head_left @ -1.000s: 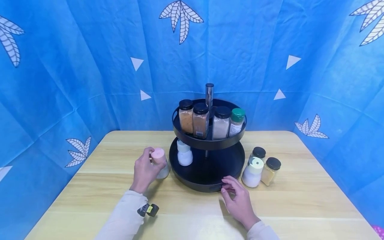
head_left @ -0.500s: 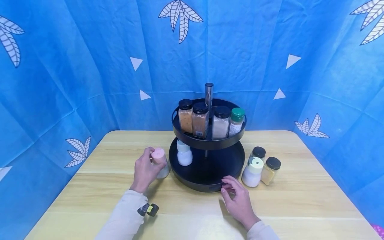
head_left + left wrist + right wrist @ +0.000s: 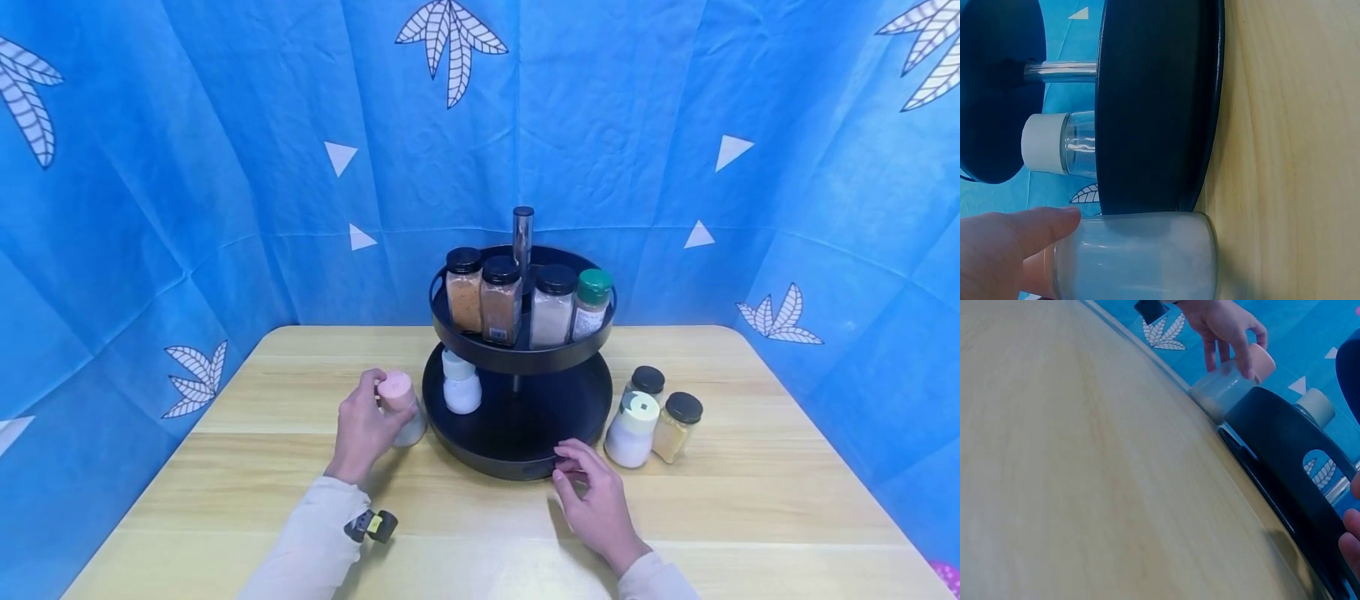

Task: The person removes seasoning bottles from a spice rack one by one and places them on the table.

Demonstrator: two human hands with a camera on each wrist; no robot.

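My left hand (image 3: 365, 427) grips a clear glass shaker jar (image 3: 408, 429) by its pink cap (image 3: 396, 389), thumb and fingers on either side. The jar stands upright on the table, and in the left wrist view its glass (image 3: 1141, 256) is right beside the lower tray's wall. A black two-tier turntable rack (image 3: 517, 467) stands in the middle. Near its front right, my right hand (image 3: 596, 504) rests loosely bent fingertips at the lower tray's rim; they show at the edge of the right wrist view (image 3: 1352, 525). A white-capped jar (image 3: 462, 392) sits on the lower tray's left side.
Several spice jars fill the upper tier's front, including a green-capped one (image 3: 592, 304) and a black-capped brown one (image 3: 501, 304). Right of the rack stand a pale-capped jar of white stuff (image 3: 632, 433), a yellow one (image 3: 675, 432) and another black-capped jar (image 3: 647, 381). Blue curtains (image 3: 615, 125) enclose the table.
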